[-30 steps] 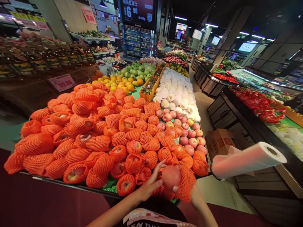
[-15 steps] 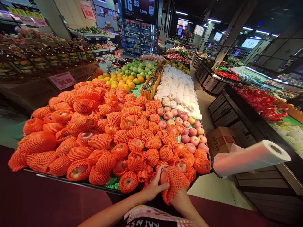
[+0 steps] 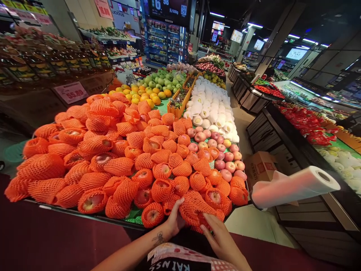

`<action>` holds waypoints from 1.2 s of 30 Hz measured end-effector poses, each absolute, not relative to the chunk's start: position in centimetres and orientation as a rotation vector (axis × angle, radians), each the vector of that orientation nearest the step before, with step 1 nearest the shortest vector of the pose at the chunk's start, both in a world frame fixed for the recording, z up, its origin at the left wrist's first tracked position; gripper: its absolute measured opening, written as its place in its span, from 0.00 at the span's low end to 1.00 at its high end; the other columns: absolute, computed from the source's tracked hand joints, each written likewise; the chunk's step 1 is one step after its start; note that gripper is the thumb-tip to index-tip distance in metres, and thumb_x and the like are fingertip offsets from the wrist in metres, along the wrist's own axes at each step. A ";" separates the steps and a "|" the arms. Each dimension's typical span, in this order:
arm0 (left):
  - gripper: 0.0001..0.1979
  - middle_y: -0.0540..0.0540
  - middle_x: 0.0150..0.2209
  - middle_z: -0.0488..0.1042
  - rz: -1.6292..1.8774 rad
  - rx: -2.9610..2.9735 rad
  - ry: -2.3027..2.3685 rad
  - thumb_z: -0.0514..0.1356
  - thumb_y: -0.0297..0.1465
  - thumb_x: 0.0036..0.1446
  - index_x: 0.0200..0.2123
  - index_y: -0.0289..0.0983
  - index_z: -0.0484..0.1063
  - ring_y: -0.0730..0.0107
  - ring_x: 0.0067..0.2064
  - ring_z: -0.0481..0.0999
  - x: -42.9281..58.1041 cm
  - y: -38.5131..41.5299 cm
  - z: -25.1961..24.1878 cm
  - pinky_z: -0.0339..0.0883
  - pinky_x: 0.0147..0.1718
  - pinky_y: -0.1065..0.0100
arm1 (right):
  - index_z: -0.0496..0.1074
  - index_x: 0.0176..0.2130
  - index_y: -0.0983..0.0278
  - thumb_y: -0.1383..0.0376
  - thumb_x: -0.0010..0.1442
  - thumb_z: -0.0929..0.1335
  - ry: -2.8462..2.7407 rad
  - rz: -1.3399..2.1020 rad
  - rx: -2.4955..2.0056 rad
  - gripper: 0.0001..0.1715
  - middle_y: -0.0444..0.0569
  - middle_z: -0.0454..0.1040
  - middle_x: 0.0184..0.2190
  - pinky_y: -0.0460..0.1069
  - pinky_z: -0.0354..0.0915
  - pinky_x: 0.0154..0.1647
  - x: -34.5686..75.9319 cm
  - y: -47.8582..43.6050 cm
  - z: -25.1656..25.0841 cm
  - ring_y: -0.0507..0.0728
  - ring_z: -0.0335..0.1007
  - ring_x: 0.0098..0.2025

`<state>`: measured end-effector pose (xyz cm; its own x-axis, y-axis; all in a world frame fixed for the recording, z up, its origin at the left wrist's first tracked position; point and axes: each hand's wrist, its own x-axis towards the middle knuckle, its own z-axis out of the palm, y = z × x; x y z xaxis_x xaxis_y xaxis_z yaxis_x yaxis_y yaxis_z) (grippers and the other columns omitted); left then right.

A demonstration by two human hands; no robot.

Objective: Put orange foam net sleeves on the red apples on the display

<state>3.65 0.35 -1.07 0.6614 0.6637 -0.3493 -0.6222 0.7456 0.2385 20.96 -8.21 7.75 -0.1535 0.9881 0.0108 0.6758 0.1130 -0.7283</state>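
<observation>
Between my two hands, at the front edge of the fruit stand, is an apple in an orange foam net [image 3: 195,207]; the net covers nearly all of the fruit. My left hand [image 3: 174,220] grips its left side, thumb up along the net and the other fingers mostly hidden beneath. On the right, my right hand [image 3: 219,234] holds the near end of the net, fingertips pressed on the mesh. Many more apples in orange foam nets [image 3: 121,167] are heaped just beyond. Bare red apples [image 3: 229,166] lie in rows at the right side.
A plastic bag roll [image 3: 296,186] juts out at the right, above a cardboard box [image 3: 261,165]. Farther back lie white-netted fruit [image 3: 210,101], yellow fruit [image 3: 146,96] and green fruit [image 3: 166,79]. Bottles [image 3: 53,62] stand at the left behind a price sign [image 3: 71,92].
The netted apple has turned from upright to lying more sideways and shifted slightly left. My right hand has come from behind it to its near right side, with the fingers now showing.
</observation>
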 end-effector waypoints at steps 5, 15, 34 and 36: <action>0.23 0.42 0.45 0.84 0.774 0.060 0.413 0.65 0.46 0.52 0.44 0.36 0.78 0.46 0.62 0.72 2.6 1.0 -2.0 0.57 0.66 0.50 | 0.80 0.43 0.58 0.52 0.65 0.69 -1.264 0.895 -1.544 0.15 0.49 0.82 0.34 0.48 0.71 0.32 21.9 -9.5 6.2 0.57 0.77 0.31; 0.36 0.37 0.58 0.76 0.722 0.452 0.151 0.71 0.39 0.47 0.61 0.38 0.70 0.45 0.67 0.65 3.6 -0.4 -0.3 0.48 0.69 0.47 | 0.80 0.40 0.59 0.48 0.48 0.79 -0.805 1.170 -1.376 0.24 0.51 0.79 0.46 0.56 0.67 0.55 20.5 -6.9 5.1 0.63 0.73 0.51; 0.33 0.37 0.51 0.80 0.610 0.577 0.274 0.72 0.50 0.40 0.47 0.36 0.78 0.42 0.62 0.70 3.8 -0.5 -3.3 0.53 0.66 0.46 | 0.67 0.29 0.61 0.46 0.50 0.78 -0.815 1.281 -1.235 0.26 0.39 0.65 0.25 0.46 0.60 0.33 20.9 -3.2 5.1 0.51 0.61 0.28; 0.34 0.38 0.52 0.79 0.643 0.625 0.297 0.74 0.46 0.38 0.49 0.37 0.77 0.42 0.62 0.70 3.6 -0.6 -3.2 0.52 0.66 0.43 | 0.66 0.29 0.61 0.46 0.51 0.77 -0.879 1.293 -1.224 0.26 0.37 0.62 0.22 0.45 0.56 0.28 20.2 -2.1 5.0 0.49 0.56 0.24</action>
